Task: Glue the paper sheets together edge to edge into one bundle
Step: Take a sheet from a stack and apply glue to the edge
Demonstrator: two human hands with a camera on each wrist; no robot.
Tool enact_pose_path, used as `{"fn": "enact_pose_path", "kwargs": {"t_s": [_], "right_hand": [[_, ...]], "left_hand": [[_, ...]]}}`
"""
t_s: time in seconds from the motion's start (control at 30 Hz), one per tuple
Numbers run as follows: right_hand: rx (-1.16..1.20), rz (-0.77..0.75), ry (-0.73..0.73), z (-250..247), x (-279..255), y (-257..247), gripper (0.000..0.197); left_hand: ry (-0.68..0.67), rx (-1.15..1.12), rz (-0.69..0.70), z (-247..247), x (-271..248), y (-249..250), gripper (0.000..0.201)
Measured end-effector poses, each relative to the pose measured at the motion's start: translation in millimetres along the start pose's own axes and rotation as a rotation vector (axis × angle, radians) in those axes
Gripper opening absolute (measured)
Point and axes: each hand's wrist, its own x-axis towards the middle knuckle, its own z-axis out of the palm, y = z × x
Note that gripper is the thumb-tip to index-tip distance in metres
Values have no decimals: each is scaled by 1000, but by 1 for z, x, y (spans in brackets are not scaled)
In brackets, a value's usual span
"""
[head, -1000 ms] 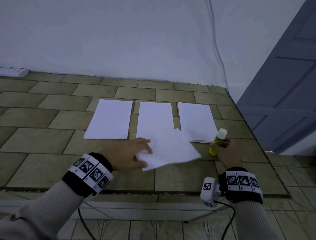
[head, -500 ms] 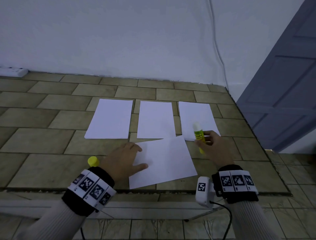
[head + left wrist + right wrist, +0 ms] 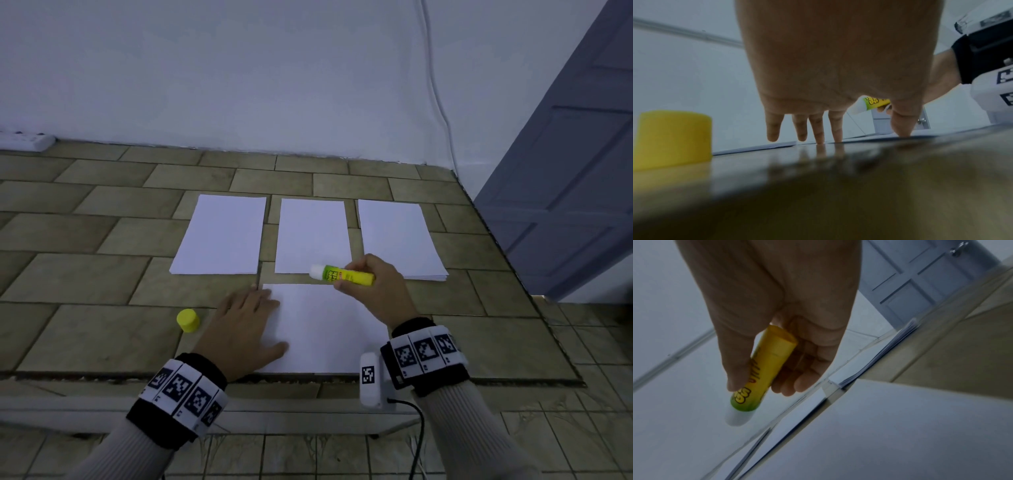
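A single paper sheet is held flat on the tiled worktop by the left hand, its fingers spread and straight, their tips pressed on the sheet's left edge and the thumb laid further in. An uncapped glue stick is gripped by the right hand, with the fingers curled round the yellow barrel and the thumb laid along its label; the white tip is pointed toward the left hand and held just above the sheet's far edge. Whether the tip touches paper cannot be told.

Beyond the fingers, 3 more lots of paper are laid in a row with narrow strips of tile between them: a left sheet, a middle sheet and a right stack of several leaves, seen layered at its near edge in the right wrist view. 1 yellow cap is stood upright on the tile just left of the left hand, clear of all paper. Open tile is left to the far left of the fingers; the near sheet's lower edge is set close to the worktop's front edge. A power strip is seen at the wall, and a grey door beyond the right hand.
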Motion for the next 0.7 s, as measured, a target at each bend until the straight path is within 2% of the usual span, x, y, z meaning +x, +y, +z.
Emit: {"fn": "enact_pose_path", "kwargs": {"t_s": [0.17,0.3,0.5,0.7], "right_hand": [[60,-22,8,22,8,-21,23],[81,-37,-67,44,17,-31,21],[-196,-150,-170,72,22,-44,25],[-303,-238,-219,87,22,-55,24]], "left_hand": [[20,-4,-10,13,-4,-4,79],[71,-35,-9,21,-7,-3,80],[103,-66,10,34,-9,-5,84],[126,-61,15,42,-10,-6,82]]}}
